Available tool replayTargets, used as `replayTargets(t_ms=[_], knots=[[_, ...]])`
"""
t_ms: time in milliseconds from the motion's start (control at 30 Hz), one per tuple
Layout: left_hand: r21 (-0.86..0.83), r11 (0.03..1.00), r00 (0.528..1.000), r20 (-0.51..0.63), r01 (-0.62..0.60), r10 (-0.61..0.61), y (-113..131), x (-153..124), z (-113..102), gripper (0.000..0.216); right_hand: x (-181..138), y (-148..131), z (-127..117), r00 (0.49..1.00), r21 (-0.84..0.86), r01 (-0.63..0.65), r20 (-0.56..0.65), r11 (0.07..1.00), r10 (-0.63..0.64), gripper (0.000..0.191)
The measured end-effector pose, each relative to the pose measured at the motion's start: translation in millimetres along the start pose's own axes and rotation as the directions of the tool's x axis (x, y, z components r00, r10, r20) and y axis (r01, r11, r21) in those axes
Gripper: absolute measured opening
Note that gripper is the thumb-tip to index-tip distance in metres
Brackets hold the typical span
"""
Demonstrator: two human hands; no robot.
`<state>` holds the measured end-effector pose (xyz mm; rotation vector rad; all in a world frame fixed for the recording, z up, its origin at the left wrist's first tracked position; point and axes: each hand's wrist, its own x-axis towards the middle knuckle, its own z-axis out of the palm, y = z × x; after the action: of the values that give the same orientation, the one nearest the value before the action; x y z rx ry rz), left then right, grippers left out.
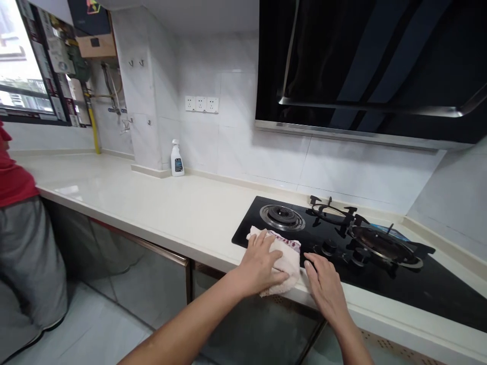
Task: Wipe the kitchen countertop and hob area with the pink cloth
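My left hand (261,263) lies on a pale pink cloth (286,257) and presses it against the front left corner of the black glass gas hob (418,284). Its fingers are curled over the cloth. My right hand (325,286) rests flat beside the cloth at the hob's front edge, fingers stretched out and holding nothing. Just beyond the right hand are the hob's two knobs (329,247). The left burner (282,217) is bare. A pan support (332,213) stands loose behind the right burner (384,244).
A white spray bottle (177,158) stands on the cream worktop (152,203) against the tiled wall. A black extractor hood (373,66) hangs over the hob. A person in a red top and grey trousers (23,238) stands at the far left by the window.
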<state>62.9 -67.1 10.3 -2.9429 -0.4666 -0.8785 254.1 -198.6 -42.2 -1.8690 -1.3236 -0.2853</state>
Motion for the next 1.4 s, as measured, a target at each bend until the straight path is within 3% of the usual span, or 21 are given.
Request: replayTargets(t_ms=[133,233,400,500,633,767,900,1100,1267,1400], knots=[[0.092,0.994,0.994,0.093,-0.061,0.053,15,18,-5,0.039,4,5,-2,0.997,0.076,-0.07,0.017,0.995,0.069,0.054],[0.068,0.998,0.982,0.187,-0.011,-0.002,15,30,1,0.044,12,10,-11,0.984,0.144,-0.159,0.109,0.977,0.144,0.055],[0.042,0.998,0.978,0.201,0.052,-0.06,5,47,16,0.045,32,16,-25,0.971,0.255,-0.195,0.185,0.947,0.15,0.058],[0.013,0.997,0.973,0.218,0.07,-0.072,-1,59,25,0.047,34,16,-20,0.97,0.219,-0.198,0.184,0.955,0.159,0.06],[0.034,0.988,0.968,0.201,0.148,-0.152,-19,76,36,0.044,25,18,-7,0.973,0.052,-0.11,0.21,0.993,0.097,0.056],[0.085,0.95,0.934,0.176,0.3,-0.311,-61,82,37,0.039,18,23,-5,0.975,0.0,-0.064,0.212,0.998,0.063,0.055],[0.124,0.877,0.865,0.151,0.464,-0.479,-121,64,20,0.042,15,25,-6,0.973,-0.024,-0.006,0.232,1.0,0.012,0.052],[0.231,0.721,0.72,0.106,0.653,-0.686,-196,7,-26,0.049,14,22,-5,0.969,-0.073,0.028,0.247,0.997,-0.009,0.051],[0.297,0.586,0.605,0.036,0.754,-0.796,-229,-42,-68,0.055,14,23,-2,0.974,-0.087,0.052,0.223,0.995,-0.032,0.052],[0.323,0.514,0.553,-0.038,0.795,-0.832,-232,-68,-82,0.058,12,25,1,0.976,-0.086,0.068,0.213,0.994,-0.048,0.05]])
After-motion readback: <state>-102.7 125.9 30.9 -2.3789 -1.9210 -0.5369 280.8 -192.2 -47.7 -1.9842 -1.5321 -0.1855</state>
